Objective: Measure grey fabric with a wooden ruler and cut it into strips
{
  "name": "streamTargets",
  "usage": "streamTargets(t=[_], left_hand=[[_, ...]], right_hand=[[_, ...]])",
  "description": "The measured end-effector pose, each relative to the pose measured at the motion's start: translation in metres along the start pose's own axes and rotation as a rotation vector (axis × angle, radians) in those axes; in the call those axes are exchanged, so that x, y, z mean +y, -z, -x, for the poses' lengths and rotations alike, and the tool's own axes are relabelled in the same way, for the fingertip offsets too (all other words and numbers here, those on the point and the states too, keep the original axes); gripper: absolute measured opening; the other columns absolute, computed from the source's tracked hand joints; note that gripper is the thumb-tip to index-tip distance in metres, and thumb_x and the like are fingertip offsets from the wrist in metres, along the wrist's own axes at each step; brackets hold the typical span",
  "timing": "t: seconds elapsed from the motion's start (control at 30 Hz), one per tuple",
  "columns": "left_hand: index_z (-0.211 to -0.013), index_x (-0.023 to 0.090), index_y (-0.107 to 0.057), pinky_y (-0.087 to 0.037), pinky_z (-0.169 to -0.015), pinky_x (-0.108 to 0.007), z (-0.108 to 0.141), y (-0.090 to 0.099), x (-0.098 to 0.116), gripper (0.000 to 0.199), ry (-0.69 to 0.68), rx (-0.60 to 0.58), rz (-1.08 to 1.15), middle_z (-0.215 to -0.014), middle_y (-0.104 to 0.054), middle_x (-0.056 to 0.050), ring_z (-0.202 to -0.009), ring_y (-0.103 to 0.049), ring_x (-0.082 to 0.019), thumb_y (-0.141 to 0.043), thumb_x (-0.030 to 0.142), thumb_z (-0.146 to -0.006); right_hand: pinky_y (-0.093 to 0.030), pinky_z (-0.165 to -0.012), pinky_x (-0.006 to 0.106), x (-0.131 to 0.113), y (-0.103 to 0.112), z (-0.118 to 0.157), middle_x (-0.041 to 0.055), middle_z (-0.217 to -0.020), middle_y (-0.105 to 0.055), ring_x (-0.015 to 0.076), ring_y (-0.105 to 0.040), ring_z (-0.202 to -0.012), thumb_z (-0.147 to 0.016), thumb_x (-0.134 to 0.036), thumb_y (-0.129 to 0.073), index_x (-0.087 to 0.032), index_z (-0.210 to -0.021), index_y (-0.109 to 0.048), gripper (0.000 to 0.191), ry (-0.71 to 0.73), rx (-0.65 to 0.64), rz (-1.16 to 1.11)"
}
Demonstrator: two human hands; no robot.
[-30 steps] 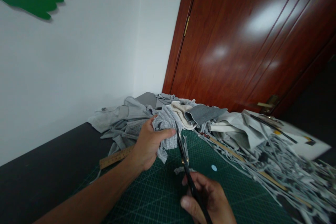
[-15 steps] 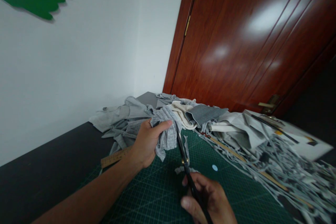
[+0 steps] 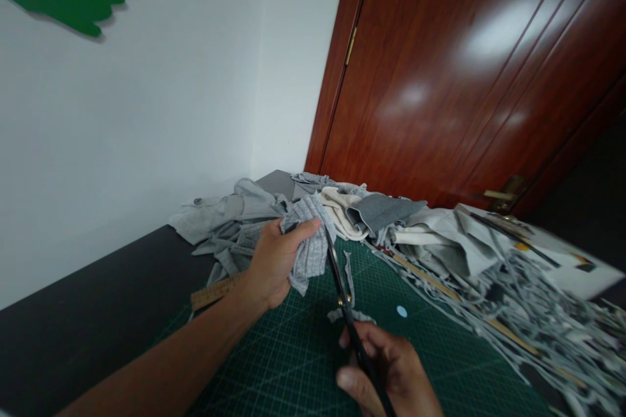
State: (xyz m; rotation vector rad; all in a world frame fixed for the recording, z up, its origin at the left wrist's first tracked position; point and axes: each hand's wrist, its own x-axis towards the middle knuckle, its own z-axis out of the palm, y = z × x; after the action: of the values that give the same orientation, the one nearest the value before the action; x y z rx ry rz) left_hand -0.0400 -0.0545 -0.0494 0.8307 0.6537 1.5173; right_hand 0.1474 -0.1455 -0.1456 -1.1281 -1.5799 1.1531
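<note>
Pinching folded grey cloth [image 3: 310,257] in the left hand [image 3: 268,267] toward the worktop's [image 3: 107,287] far corner while grasping black-handled scissors [image 3: 360,353] in the right hand [image 3: 403,368], blades at the cloth's side, where closing them would call for the left thumb [image 3: 306,230] well clear

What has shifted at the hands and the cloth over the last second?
The left hand has edged up and away from the scissors, its thumb now higher on the striped gray cloth; the cloth's folds and lower end have risen slightly with it. Nothing was newly grasped or let go. The right hand still holds the scissors, and the ruler and mat look unmoved.
</note>
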Motion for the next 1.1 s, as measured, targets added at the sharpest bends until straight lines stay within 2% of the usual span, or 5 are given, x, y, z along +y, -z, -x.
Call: streamTargets(t=[0.17, 0.33, 0.53, 0.9, 1.1], left_hand=[[-0.087, 0.014, -0.079, -0.059, -0.062, -0.028, 0.001, -0.002, 0.000, 0.034, -0.048, 0.012, 0.002, -0.079, -0.079, -0.005, -0.066, -0.071, -0.018, -0.095, 0.029, -0.061], [-0.084, 0.014, -0.077, -0.057, -0.059, -0.028, 0.001, -0.003, 0.000, 0.031, -0.101, 0.031, -0.028, -0.078, -0.077, -0.004, -0.063, -0.069, -0.018, -0.092, 0.029, -0.062], [-0.085, 0.014, -0.077, -0.056, -0.061, -0.028, -0.001, 0.000, -0.003, 0.030, -0.110, 0.016, -0.069, -0.078, -0.076, -0.003, -0.064, -0.068, -0.017, -0.090, 0.030, -0.063], [-0.083, 0.015, -0.075, -0.057, -0.065, -0.033, 0.003, -0.001, -0.012, 0.029, -0.090, -0.034, -0.155, -0.076, -0.073, -0.003, -0.066, -0.066, -0.019, -0.089, 0.034, -0.067], [-0.080, 0.016, -0.073, -0.056, -0.064, -0.032, 0.003, 0.001, -0.012, 0.029, -0.066, -0.040, -0.157, -0.074, -0.071, -0.002, -0.064, -0.065, -0.018, -0.089, 0.034, -0.065]], right_hand=[[-0.023, -0.043, 0.022, -0.001, 0.000, -0.001, -0.0064, -0.059, -0.042, 0.0094, -0.033, -0.048, -0.075, -0.069, -0.081, -0.021, -0.095, -0.070, 0.053, -0.002, -0.022, 0.009], [-0.024, -0.043, 0.022, 0.007, 0.006, -0.003, -0.0065, -0.059, -0.044, 0.0088, -0.035, -0.046, -0.077, -0.064, -0.082, -0.020, -0.099, -0.069, 0.051, 0.023, -0.107, 0.020], [-0.024, -0.045, 0.022, 0.009, 0.001, -0.002, -0.0063, -0.058, -0.045, 0.0093, -0.035, -0.048, -0.072, -0.068, -0.084, -0.021, -0.099, -0.072, 0.056, 0.070, -0.015, -0.078], [-0.027, -0.039, 0.022, 0.013, 0.000, 0.001, -0.0057, -0.062, -0.047, 0.0081, -0.035, -0.042, -0.072, -0.072, -0.081, -0.020, -0.105, -0.070, 0.062, 0.065, 0.028, -0.055], [-0.025, -0.040, 0.022, 0.011, 0.000, 0.000, -0.0078, -0.057, -0.041, 0.0087, -0.036, -0.042, -0.072, -0.071, -0.081, -0.020, -0.098, -0.070, 0.059, 0.041, 0.007, -0.040]])
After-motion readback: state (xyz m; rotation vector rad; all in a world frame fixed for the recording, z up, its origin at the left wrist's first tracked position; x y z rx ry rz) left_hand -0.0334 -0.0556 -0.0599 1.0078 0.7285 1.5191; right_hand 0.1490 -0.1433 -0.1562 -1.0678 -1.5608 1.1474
